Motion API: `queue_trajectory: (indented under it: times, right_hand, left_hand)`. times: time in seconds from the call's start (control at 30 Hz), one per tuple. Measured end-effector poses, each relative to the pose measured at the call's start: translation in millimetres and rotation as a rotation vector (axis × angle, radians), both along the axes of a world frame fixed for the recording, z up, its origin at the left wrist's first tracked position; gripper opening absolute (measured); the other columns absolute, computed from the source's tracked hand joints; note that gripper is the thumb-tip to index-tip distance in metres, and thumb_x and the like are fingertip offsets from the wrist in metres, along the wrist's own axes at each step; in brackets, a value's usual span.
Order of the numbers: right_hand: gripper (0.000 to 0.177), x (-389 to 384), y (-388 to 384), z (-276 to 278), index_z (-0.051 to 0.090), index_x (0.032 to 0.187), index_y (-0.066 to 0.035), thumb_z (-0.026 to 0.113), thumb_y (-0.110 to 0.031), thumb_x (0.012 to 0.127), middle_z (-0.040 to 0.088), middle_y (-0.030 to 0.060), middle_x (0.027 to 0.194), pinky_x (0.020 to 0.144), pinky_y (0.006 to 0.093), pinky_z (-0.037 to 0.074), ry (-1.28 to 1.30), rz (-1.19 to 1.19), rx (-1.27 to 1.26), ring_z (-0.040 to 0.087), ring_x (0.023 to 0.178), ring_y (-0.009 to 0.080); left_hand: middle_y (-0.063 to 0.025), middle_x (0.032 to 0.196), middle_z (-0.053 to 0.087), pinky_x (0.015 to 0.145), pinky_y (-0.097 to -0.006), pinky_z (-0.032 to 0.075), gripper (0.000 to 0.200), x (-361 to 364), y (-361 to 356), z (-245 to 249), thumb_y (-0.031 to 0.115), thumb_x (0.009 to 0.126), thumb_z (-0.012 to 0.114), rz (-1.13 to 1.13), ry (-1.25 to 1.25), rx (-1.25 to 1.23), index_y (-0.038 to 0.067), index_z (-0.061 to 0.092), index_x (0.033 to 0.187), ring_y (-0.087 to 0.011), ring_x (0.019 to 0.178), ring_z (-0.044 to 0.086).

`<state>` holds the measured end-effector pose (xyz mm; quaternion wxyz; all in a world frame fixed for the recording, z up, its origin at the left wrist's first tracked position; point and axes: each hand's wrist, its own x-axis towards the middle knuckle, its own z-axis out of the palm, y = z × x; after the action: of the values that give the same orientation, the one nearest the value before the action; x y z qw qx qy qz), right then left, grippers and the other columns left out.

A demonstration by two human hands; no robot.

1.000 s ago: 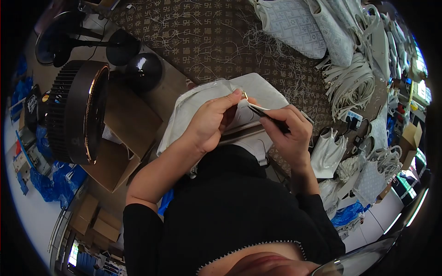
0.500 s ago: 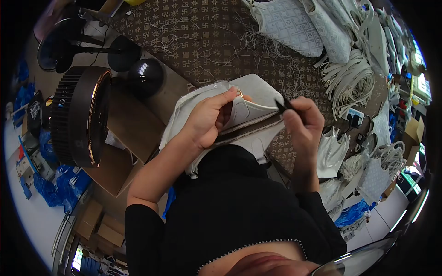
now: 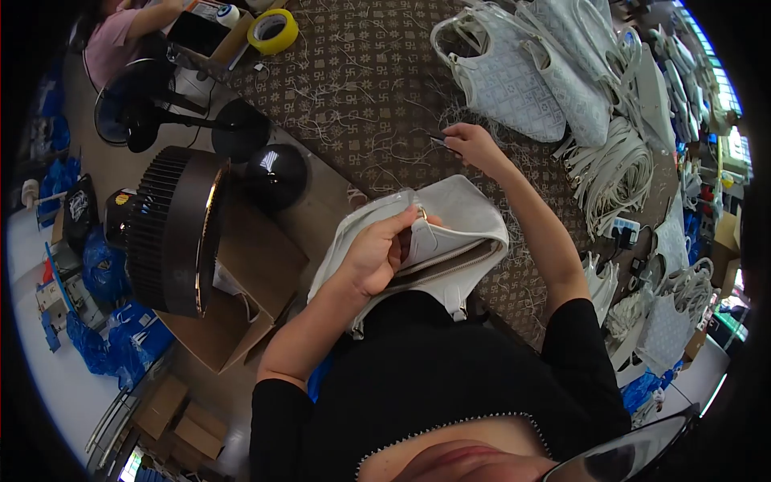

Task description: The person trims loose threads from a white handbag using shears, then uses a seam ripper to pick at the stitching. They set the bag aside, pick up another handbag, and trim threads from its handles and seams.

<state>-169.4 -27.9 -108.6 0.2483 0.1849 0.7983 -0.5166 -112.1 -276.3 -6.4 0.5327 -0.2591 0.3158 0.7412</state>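
A white handbag (image 3: 470, 210) rests on my lap against the table edge, its zipped mouth (image 3: 450, 267) facing me. My left hand (image 3: 376, 255) is closed on the bag, thumb and fingers pinching the strap tab beside a gold-coloured ring (image 3: 423, 214). My right hand (image 3: 472, 148) is over the table beyond the bag, closed around small black thread snips (image 3: 446, 143). Their tips point left, and the fingers cover much of them. Loose thread ends lie on the patterned brown tabletop (image 3: 353, 104) near this hand.
Several white patterned bags (image 3: 514, 88) and a bundle of white straps (image 3: 614, 177) lie to the right. On the left stand a dark fan (image 3: 173, 229) and an open cardboard box (image 3: 261, 277). Yellow tape (image 3: 273, 32) sits at the far corner, near a person in a pink top (image 3: 112, 40).
My right hand has moved from the bag's mouth up and away over the table, carrying the snips. My left hand keeps its grip on the bag. The camera view has shifted, showing the tape.
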Motion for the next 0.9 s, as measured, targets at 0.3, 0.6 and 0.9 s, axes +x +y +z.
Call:
queue_trajectory:
  times: [0.3, 0.6, 0.9]
  right_hand:
    - [0.041, -71.0, -40.7, 31.1, 0.050, 0.120, 0.000, 0.058, -0.020, 0.085, 0.062, 0.0081, 0.100, 0.077, 0.0257, 0.045, 0.496, -0.251, -0.265, 0.056, 0.089, 0.0123]
    - [0.022, 162.6, 22.9, 43.0, 0.060, 0.104, -0.003, 0.055, -0.015, 0.086, 0.063, 0.0023, 0.084, 0.060, 0.0201, 0.045, 0.452, -1.002, -0.072, 0.056, 0.072, 0.0059]
    - [0.025, 319.8, 88.0, -55.7, 0.060, 0.104, -0.008, 0.054, -0.022, 0.084, 0.065, 0.0077, 0.090, 0.072, 0.0341, 0.048, 0.004, -0.826, 0.932, 0.062, 0.082, 0.0239]
  left_hand:
    - [-0.0132, 0.103, 0.062, 0.091, -0.0330, 0.042, 0.037, -22.2, -18.7, 3.3, 0.031, 0.093, 0.045, 0.012, -0.036, 0.036, -0.002, 0.059, 0.103, -0.0190, 0.099, 0.056]
    - [-0.0121, 0.104, 0.059, 0.092, -0.0375, 0.043, 0.037, -36.9, 12.4, 5.3, 0.031, 0.095, 0.041, -0.115, 0.041, 0.036, -0.002, 0.055, 0.106, -0.0219, 0.100, 0.055]
    - [-0.0115, 0.117, 0.055, 0.099, -0.0414, 0.038, 0.037, -44.6, 82.5, 1.5, 0.030, 0.096, 0.039, -0.055, 0.207, 0.088, 0.000, 0.050, 0.116, -0.0225, 0.111, 0.050]
